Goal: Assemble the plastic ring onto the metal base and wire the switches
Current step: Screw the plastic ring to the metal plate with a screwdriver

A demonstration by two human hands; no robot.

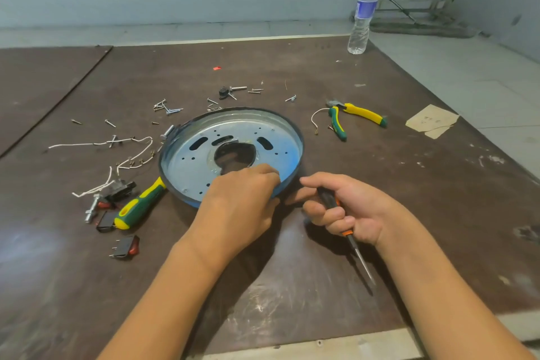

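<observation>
Base (201,161) gripped by left hand (242,202), right hand (350,209) beside, holding screwdriver (328,198)

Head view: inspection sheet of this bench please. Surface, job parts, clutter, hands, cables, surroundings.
Surface: dark brown table, scuffed.
Job's things: metal base lies open side up, dark plastic ring round its rim; red switch loose at near left.
Clutter: screws scattered behind the base; pliers at right; green screwdriver at left; paper scrap far right.
Hands: left hand grips the base's near rim; right hand holds small screwdriver, tip toward the person.
Cables: white wires loose left of the base; one short wire beside the pliers.
Surroundings: water bottle upright at the far right corner.
</observation>
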